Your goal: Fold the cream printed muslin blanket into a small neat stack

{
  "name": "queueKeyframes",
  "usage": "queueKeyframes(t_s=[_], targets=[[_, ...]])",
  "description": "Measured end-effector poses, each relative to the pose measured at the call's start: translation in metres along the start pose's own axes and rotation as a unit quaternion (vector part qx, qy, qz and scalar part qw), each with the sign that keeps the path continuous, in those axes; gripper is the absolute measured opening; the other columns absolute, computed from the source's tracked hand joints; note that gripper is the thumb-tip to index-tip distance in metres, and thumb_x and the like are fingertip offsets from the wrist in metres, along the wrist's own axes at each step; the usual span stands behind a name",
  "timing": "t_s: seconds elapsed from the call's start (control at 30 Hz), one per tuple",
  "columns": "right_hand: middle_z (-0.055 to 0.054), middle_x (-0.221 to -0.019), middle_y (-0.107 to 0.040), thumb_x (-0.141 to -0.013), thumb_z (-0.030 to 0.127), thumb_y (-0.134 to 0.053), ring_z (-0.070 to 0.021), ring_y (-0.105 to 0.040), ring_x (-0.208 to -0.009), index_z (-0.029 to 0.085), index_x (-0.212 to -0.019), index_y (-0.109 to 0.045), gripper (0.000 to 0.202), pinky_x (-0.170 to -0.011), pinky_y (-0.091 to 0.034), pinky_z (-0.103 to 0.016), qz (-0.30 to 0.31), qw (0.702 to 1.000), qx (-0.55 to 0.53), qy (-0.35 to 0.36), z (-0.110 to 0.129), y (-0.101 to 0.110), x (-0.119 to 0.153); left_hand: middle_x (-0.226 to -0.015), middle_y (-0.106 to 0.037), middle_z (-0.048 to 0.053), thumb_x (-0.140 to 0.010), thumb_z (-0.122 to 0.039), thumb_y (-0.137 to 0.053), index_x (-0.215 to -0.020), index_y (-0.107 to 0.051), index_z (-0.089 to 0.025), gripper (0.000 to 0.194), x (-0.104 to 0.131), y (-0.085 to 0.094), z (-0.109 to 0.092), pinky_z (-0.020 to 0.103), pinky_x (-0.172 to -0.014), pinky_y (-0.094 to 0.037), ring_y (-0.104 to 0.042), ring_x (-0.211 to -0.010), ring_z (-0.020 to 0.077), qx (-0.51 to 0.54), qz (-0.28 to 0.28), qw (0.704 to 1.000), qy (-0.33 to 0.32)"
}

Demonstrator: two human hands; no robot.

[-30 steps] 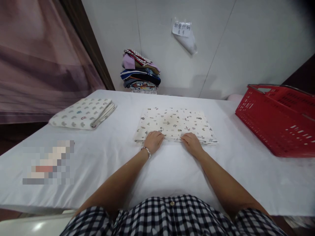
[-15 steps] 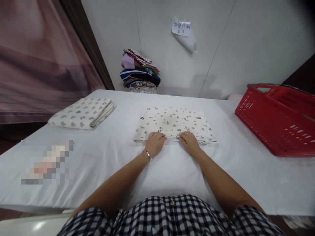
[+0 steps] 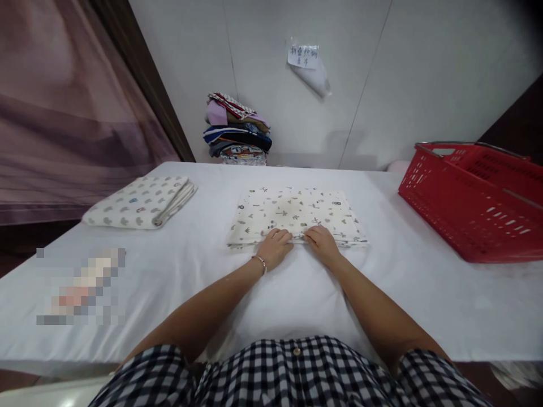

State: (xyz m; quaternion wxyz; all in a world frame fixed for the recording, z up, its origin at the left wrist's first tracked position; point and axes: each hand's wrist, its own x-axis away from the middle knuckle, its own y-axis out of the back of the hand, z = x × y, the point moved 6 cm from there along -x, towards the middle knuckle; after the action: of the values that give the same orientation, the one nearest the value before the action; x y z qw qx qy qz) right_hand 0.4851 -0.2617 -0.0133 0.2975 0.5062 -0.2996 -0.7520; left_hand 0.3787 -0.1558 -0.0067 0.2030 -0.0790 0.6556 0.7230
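A folded cream cloth (image 3: pixel 292 212) with small printed figures and plants lies flat in the middle of the white-covered table. My left hand (image 3: pixel 275 246), with a bracelet at the wrist, grips its near edge left of the middle, fingers curled. Close beside it, my right hand (image 3: pixel 321 243) pinches the same edge. A short stretch of layered edge shows between the two hands. What the fingertips hold beneath the top layer is hidden.
Another folded cloth (image 3: pixel 139 202) with grey printed shapes lies at the back left. Nearer stands a pixelated long object (image 3: pixel 85 285). A red plastic basket (image 3: pixel 475 209) sits at the right. Stacked folded fabrics (image 3: pixel 237 130) rise behind the table, below a paper sign (image 3: pixel 303 56) on the wall.
My left hand has slid a little to the right along the cloth's near edge, narrowing the gap to my right hand. The camera view has shifted slightly.
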Motion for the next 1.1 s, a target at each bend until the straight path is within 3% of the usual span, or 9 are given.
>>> queueKeyframes(t_s=[0.17, 0.47, 0.83, 1.0, 1.1], targets=[[-0.007, -0.088, -0.064, -0.094, 0.028, -0.045, -0.0195, -0.053, -0.083, 0.019, -0.090, -0.065, 0.023, -0.075, -0.042, -0.034, 0.005, 1.000, -0.006, 0.000, 0.001, 0.001, -0.001, -0.104, -0.060, 0.006, -0.090, -0.019, -0.045, -0.092, -0.064, -0.021, 0.019, -0.003, 0.002, 0.005, 0.038, -0.095, -0.035, -0.049, -0.106, 0.0208, -0.029, -0.010, 0.999, 0.041], [-0.007, -0.088, -0.065, -0.093, 0.026, -0.047, -0.0199, -0.053, -0.081, 0.018, -0.089, -0.066, 0.021, -0.074, -0.041, -0.034, 0.000, 1.000, 0.006, 0.016, 0.002, 0.000, 0.000, -0.098, -0.059, 0.006, -0.091, -0.018, -0.043, -0.093, -0.062, -0.020, 0.020, -0.006, 0.002, 0.006, 0.038, -0.091, -0.037, -0.049, -0.103, 0.0204, -0.042, -0.005, 0.999, 0.024], [-0.007, -0.089, -0.065, -0.093, 0.025, -0.046, -0.0200, -0.054, -0.082, 0.019, -0.090, -0.065, 0.020, -0.074, -0.041, -0.033, 0.011, 1.000, 0.017, 0.014, 0.003, 0.000, 0.000, -0.101, -0.059, 0.010, -0.088, -0.010, -0.041, -0.083, -0.067, -0.016, 0.027, -0.018, 0.005, -0.008, 0.048, -0.096, -0.034, -0.047, -0.107, 0.0254, -0.110, 0.080, 0.990, 0.025], [-0.008, -0.090, -0.064, -0.093, 0.025, -0.047, -0.0197, -0.053, -0.083, 0.019, -0.090, -0.066, 0.020, -0.075, -0.040, -0.033, 0.024, 0.999, 0.025, 0.006, 0.000, -0.004, 0.001, -0.101, -0.058, 0.011, -0.086, -0.008, -0.041, -0.083, -0.068, -0.014, 0.028, -0.027, 0.001, -0.016, 0.049, -0.098, -0.031, -0.046, -0.106, 0.0260, -0.132, 0.127, 0.983, -0.017], [-0.008, -0.090, -0.064, -0.093, 0.025, -0.046, -0.0196, -0.053, -0.083, 0.019, -0.091, -0.066, 0.021, -0.075, -0.040, -0.033, 0.033, 0.999, 0.037, 0.008, -0.001, -0.006, 0.002, -0.099, -0.059, 0.012, -0.086, -0.009, -0.044, -0.082, -0.069, -0.014, 0.026, -0.033, 0.000, -0.017, 0.048, -0.098, -0.030, -0.047, -0.105, 0.0259, -0.121, 0.122, 0.985, -0.032]])
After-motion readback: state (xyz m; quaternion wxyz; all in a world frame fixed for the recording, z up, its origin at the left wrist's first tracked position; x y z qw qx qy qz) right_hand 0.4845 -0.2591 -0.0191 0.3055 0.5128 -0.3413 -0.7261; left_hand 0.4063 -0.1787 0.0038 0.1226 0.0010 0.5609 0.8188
